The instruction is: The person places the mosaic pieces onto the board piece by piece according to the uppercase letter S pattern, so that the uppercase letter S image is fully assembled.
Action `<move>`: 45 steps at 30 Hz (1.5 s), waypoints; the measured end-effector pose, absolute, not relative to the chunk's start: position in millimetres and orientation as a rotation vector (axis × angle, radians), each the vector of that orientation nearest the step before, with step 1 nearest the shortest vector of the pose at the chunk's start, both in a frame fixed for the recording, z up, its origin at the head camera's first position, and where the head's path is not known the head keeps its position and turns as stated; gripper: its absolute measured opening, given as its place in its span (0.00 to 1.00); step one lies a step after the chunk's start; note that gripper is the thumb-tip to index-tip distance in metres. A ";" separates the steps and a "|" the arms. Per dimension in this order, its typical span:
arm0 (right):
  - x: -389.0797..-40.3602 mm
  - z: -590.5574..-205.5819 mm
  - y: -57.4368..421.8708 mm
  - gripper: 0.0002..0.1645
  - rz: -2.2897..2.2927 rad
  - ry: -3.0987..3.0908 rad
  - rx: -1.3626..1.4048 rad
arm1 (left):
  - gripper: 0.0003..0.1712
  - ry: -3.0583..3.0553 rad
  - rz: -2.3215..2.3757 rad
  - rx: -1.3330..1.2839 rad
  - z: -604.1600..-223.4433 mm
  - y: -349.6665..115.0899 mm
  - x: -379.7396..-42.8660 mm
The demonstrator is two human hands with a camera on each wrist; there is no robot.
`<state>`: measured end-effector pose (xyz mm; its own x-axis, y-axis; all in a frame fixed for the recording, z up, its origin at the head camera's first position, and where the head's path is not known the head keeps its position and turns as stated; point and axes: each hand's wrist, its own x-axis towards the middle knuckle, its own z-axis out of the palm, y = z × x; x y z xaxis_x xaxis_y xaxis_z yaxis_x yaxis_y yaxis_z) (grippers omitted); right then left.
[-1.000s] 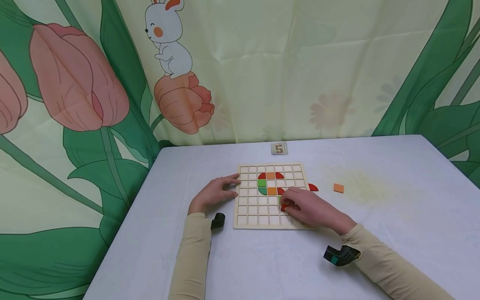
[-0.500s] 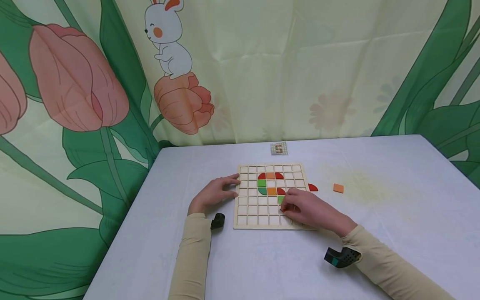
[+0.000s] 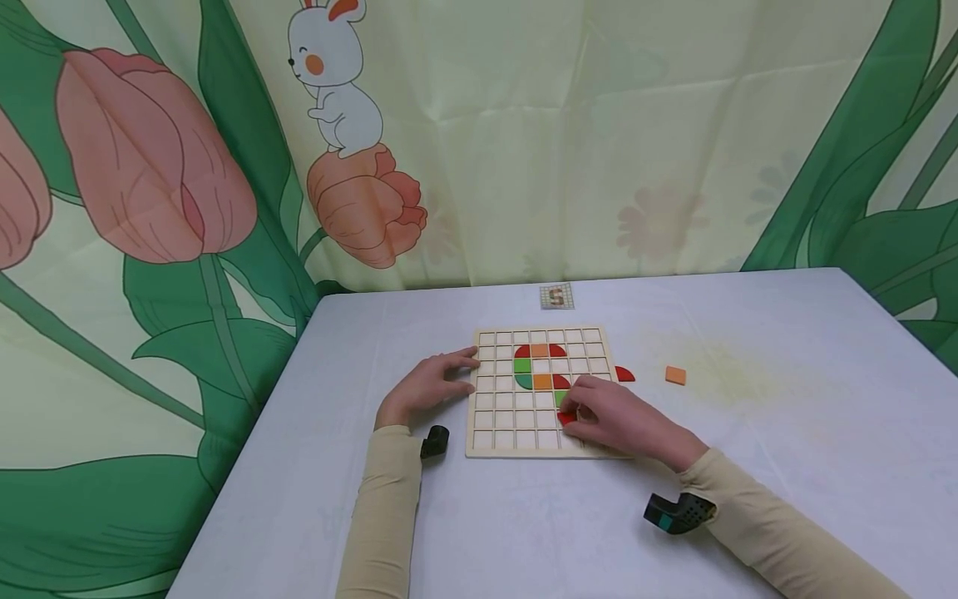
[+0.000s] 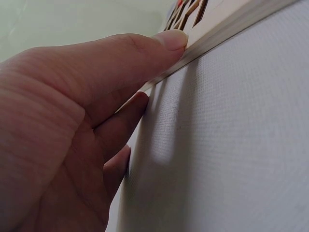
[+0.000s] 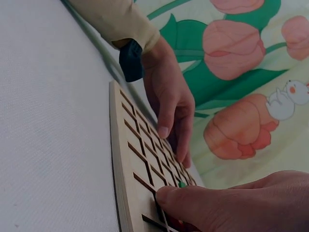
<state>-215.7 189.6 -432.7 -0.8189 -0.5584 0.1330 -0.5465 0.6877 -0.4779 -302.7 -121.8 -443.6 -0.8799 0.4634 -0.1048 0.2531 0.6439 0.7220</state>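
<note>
A wooden grid board [image 3: 505,439] lies on the table with red, orange and green tiles in several of its cells. My right hand [image 3: 624,420] is over the board's right half, thumb and fingertips pinching a red tile [image 3: 566,418] at a cell just below a light green tile [image 3: 560,399]. The fingers partly cover that red tile, so its full shape is hidden. At the board's left edge rests my left hand [image 3: 430,384], fingers extended. In the left wrist view its thumb [image 4: 171,41] touches the wooden rim.
A loose red quarter-round tile [image 3: 624,374] lies against the board's right edge. Farther right is an orange square tile [image 3: 676,376]. Behind the board lies a small patterned card [image 3: 557,296]. A printed curtain [image 3: 569,150] hangs beyond the table's far edge.
The red tile under my right fingertips has shifted and turned slightly at its cell; it was mostly hidden half a second ago. My left hand stays still on the board's edge.
</note>
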 end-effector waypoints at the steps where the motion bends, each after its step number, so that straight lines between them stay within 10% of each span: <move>1: -215.7 -432.6 189.0 0.10 -0.797 2.873 -0.931 | 0.25 2.586 1.072 0.578 -443.7 -121.7 -302.9; 45: -230.6 -412.8 225.3 0.12 -0.839 2.953 -0.564 | 0.26 2.587 1.068 0.576 -442.3 -120.5 -301.1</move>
<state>-230.6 225.3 -412.8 -0.9346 -0.3472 0.0780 -0.3363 0.7903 -0.5121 -301.1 -120.5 -442.3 -0.8802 0.4626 -0.1062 0.2530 0.6466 0.7196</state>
